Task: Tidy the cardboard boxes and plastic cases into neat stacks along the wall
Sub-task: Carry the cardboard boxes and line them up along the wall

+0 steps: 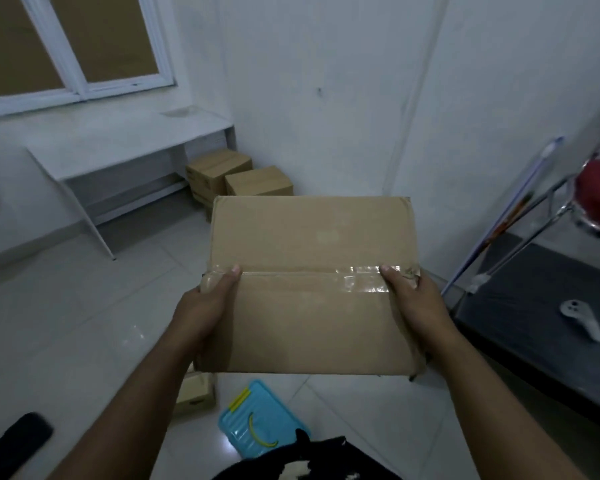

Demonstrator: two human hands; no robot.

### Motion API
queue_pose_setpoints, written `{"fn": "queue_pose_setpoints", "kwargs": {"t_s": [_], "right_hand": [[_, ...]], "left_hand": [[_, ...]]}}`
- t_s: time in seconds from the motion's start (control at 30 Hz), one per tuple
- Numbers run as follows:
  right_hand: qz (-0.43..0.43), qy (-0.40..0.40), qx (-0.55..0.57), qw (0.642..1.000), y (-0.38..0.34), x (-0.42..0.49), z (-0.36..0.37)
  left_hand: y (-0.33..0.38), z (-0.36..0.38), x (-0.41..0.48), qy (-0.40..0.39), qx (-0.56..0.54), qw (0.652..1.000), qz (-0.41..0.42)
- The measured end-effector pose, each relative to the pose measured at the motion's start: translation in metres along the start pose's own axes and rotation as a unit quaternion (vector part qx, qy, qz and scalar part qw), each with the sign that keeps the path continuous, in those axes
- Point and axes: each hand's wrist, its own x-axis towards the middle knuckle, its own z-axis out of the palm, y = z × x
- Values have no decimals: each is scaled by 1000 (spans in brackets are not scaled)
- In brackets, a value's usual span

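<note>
While the taped cardboard box [312, 282] hung clear of the floor between both hands, I logged the step as carry phase, box not yet stacked.
- L hand [205, 303]: gripped the box's L edge, thumb on top at the tape seam; fingers underneath, hidden.
- R hand [413, 299]: same grip, opp. edge.
- Arms: reached fwd, box approx. level.
- Dest. (my guess): cardboard boxes [257, 181] at the wall beside the white desk [118, 150].
- Next move called for: walk fwd, lower it square onto the stack.
- Blue plastic case [257, 417]: on the floor below.

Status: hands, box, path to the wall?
Left hand, right hand grip taped cardboard box, thumbs on top. Box off floor. Blue plastic case on floor below; box hides part of path ahead.
</note>
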Motion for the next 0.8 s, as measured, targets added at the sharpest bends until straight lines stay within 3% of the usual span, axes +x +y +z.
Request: {"fn": "queue_pose_setpoints", "kwargs": {"t_s": [0.4,0.8], "right_hand": [[52,-27,32,998,38,106,-23],[57,-3,-27,998,18,348,-12]], "left_hand": [[57,93,77,5,81,997,-11],[150,213,276,-64,75,994,-41]]}}
